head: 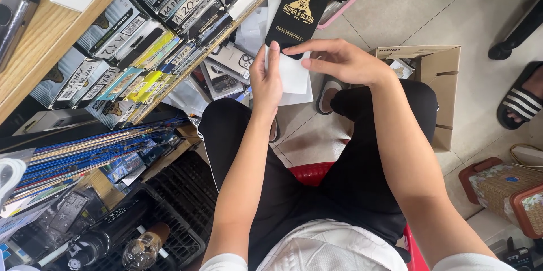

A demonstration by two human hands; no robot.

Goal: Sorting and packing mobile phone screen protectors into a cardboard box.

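The person sits on one red stool (pixel 310 172), both hands raised over the knees. The left hand (pixel 266 81) and right hand (pixel 339 59) together pinch one black flat package (pixel 302 2) and one white sleeve (pixel 294 76) behind it, fingers closed on their edges. One open cardboard box (pixel 438 79) stands just right, two shelves (pixel 54 33) of packaged stock left.
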